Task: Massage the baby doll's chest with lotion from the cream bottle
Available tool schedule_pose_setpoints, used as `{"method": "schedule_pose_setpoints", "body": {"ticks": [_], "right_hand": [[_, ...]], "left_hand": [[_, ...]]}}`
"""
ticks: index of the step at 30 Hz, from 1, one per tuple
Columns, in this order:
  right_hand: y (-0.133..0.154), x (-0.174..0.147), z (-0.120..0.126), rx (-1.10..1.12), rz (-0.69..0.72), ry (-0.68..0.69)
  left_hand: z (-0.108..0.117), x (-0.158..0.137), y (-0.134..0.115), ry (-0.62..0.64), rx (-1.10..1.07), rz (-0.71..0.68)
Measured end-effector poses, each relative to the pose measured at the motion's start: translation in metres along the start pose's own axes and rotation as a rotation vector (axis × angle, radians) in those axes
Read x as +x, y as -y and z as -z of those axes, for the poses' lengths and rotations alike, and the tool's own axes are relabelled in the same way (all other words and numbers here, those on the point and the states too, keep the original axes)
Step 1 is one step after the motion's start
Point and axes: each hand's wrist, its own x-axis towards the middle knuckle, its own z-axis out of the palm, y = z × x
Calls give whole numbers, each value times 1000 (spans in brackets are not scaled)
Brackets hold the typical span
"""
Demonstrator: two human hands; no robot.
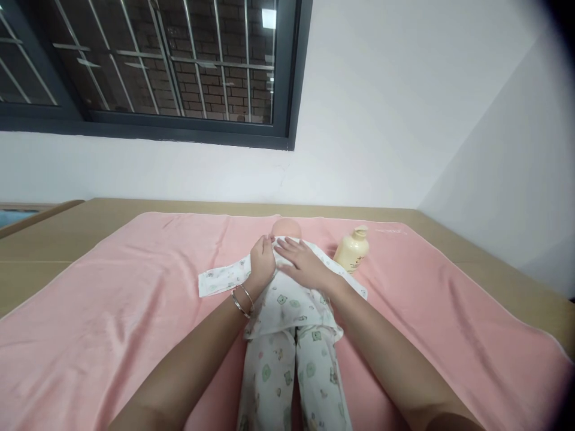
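A doll (287, 311) in printed pyjamas lies face-up mid-towel (135, 311). At its chest, the left hand (262, 258) curls its fingers around the collar edge; the right hand (303, 260) rests flat, fingers spread. The cloth looks thin, limp and light, best pinched at hems; the body likely stiffer beneath. A lotion bottle (353, 250) lies at two o'clock.

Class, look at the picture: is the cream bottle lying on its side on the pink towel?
No, the cream bottle stands upright on the pink towel, beside the doll.
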Motion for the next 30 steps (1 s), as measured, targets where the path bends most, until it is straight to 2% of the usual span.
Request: {"method": "schedule_pose_setpoints", "body": {"ticks": [4,8,10,13,16,20,24,27,30], "right_hand": [[-2,-1,1,-15,-247,-55],[26,-10,-3,-170,-406,-51],[39,-13,-4,-224,-350,-43],[40,-12,-3,-151,-97,-14],[17,-5,-1,-11,80,10],[-21,2,-1,100,87,-114],[-32,1,2,79,-70,-147],[-20,-3,12,-22,-269,-84],[2,-9,23,-153,-407,-23]], "left_hand": [[1,-1,-2,15,36,-38],[1,-1,-3,14,26,-35],[0,-1,-2,9,24,-19],[0,0,-1,0,13,-1],[1,0,-2,-2,16,8],[2,-1,-6,56,93,-73],[2,0,-8,137,220,-97],[3,2,-13,206,377,-114],[6,0,-25,298,614,-205]]}}
